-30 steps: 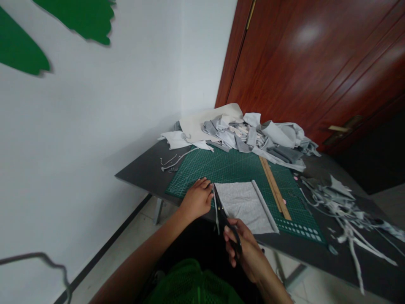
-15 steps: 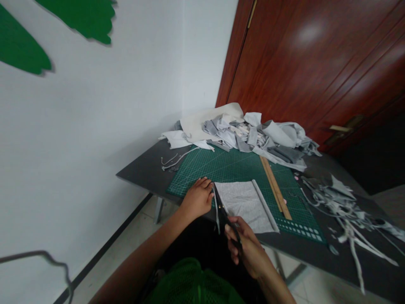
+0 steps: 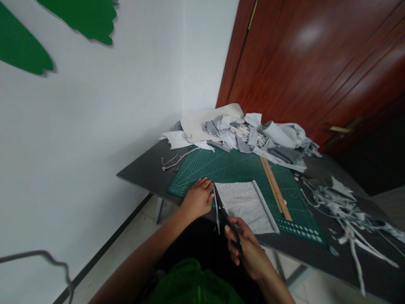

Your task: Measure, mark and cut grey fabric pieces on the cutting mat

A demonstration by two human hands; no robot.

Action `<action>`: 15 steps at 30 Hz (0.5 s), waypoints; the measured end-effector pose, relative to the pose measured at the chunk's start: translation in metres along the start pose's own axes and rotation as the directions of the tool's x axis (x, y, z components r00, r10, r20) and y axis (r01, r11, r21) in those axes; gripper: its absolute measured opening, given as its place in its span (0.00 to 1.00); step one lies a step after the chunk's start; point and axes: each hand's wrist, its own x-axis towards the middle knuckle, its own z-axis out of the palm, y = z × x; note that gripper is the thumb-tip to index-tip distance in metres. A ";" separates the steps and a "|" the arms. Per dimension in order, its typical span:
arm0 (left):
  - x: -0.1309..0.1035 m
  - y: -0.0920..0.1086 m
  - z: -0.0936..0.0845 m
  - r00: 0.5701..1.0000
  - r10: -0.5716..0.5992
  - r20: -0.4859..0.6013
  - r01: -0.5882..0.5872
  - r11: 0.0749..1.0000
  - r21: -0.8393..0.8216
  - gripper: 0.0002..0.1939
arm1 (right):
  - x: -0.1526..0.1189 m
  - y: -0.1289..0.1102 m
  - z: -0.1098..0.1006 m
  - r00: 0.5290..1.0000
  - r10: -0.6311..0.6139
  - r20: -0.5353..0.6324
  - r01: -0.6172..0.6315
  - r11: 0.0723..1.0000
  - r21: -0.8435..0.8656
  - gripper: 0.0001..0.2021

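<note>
My right hand [image 3: 245, 245] grips a pair of black scissors [image 3: 224, 213] by the handles. Their blades lie along the left edge of a light grey piece of cloth [image 3: 243, 202], which has a rolled or folded right edge. A thin cut strip [image 3: 217, 211] hangs beside the blades, down past the table's front edge. My left hand [image 3: 198, 196] lies with its fingers stretched out on the green cutting mat [image 3: 202, 164], just left of the blade tips. What is under its fingertips is hidden.
Two wooden rulers [image 3: 275, 188] lie right of the cloth. Heaped fabric scraps [image 3: 228, 126] cover the table's back, and tangled grey strips [image 3: 338, 202] lie on the right. Loose cords [image 3: 180, 159] rest at the left. A wall and a wooden door [image 3: 303, 71] stand close behind.
</note>
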 end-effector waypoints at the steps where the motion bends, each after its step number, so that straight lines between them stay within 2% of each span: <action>1: 0.000 0.000 0.000 1.000 -0.003 0.005 0.003 1.000 0.001 0.19 | 0.000 0.000 0.000 1.000 0.000 0.000 0.000 1.000 -0.001 0.34; 15: 0.000 0.000 0.001 1.000 0.002 0.010 -0.003 1.000 0.024 0.18 | 0.001 0.003 -0.002 1.000 0.004 -0.019 -0.004 1.000 -0.007 0.34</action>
